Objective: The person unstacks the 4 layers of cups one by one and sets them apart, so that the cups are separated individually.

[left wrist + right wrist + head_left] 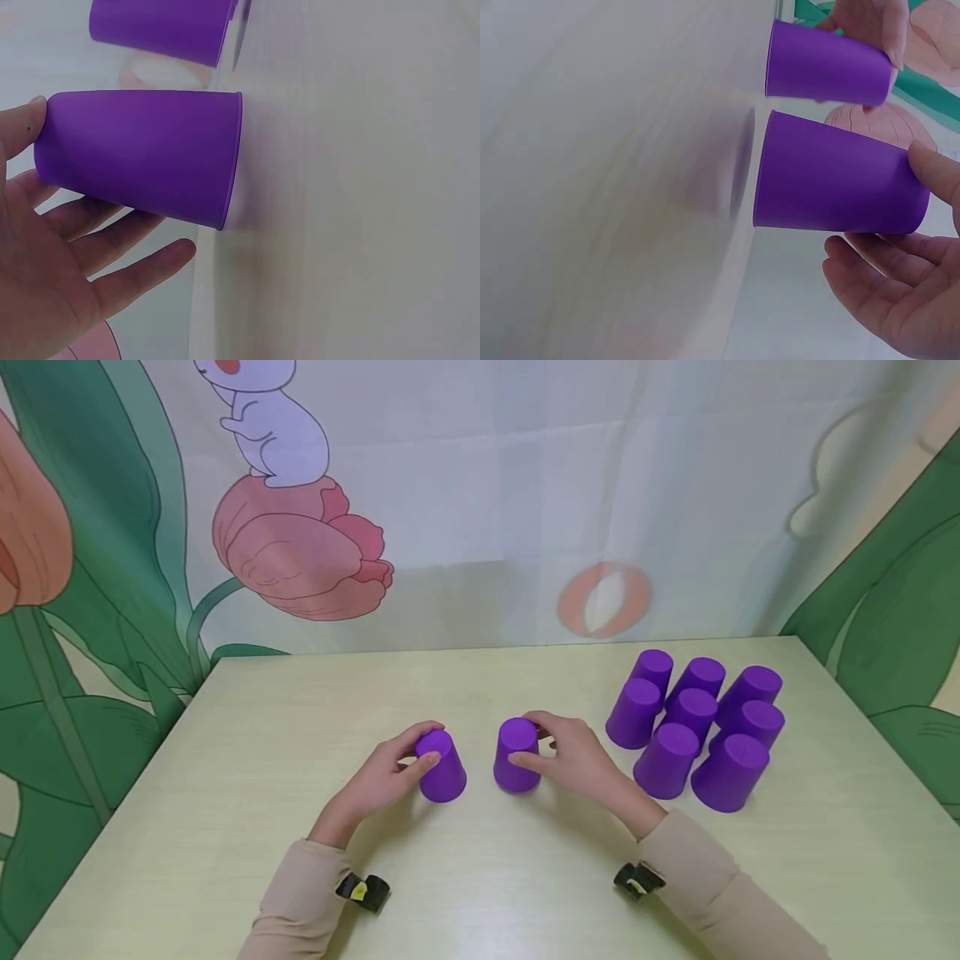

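Observation:
In the middle of the table, two purple cups stand upside down a short gap apart. My left hand (386, 777) grips the left cup (444, 772) near its closed end, thumb on the near side. The left wrist view shows this cup (142, 154) held between thumb and fingers, its rim right at the tabletop. My right hand (573, 756) holds the right cup (517, 772) the same way, by its upper part. In the right wrist view a thin shadowed gap shows between the rim of that cup (836, 180) and the table.
Several more purple cups (670, 760) stand upside down, close together, on the right side of the table (480, 877). Behind the table hangs a printed cloth (480, 485) with flowers and a white animal. Each sleeve carries a small black device (363, 891) at the wrist.

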Action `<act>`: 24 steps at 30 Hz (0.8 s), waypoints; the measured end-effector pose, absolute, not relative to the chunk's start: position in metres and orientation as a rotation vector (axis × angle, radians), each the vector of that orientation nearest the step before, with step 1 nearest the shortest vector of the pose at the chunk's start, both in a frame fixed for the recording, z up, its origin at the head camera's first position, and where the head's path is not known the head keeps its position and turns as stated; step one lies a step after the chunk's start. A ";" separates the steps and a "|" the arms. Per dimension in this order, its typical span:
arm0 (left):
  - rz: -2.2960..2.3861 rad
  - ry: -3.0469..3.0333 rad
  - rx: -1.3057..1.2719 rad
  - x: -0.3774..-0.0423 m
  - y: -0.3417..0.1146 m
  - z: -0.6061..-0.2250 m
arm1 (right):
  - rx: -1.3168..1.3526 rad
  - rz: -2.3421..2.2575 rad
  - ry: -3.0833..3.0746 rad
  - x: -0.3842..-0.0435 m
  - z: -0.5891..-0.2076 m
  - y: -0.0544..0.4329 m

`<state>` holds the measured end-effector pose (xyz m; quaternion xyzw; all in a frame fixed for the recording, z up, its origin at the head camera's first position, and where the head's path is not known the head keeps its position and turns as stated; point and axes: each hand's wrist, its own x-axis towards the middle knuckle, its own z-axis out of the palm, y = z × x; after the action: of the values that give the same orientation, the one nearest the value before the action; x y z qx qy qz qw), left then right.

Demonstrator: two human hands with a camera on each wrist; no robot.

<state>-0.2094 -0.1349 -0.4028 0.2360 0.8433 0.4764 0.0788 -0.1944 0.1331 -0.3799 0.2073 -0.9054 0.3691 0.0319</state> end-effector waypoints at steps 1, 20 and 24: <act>1.425 2.522 0.703 -0.209 -0.135 -0.403 | 0.626 1.123 -2.790 -0.193 -0.380 0.137; 1.427 2.534 0.750 -0.209 -0.134 -0.402 | 0.236 0.883 -2.813 -0.172 -0.366 0.195; 1.426 2.536 0.741 -0.209 -0.134 -0.403 | 0.216 0.862 -2.814 -0.171 -0.369 0.198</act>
<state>-0.2094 -0.1341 -0.4026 0.2463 0.8426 0.4739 0.0694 -0.1714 0.1985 -0.3687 0.0730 -0.9492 0.2909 0.0949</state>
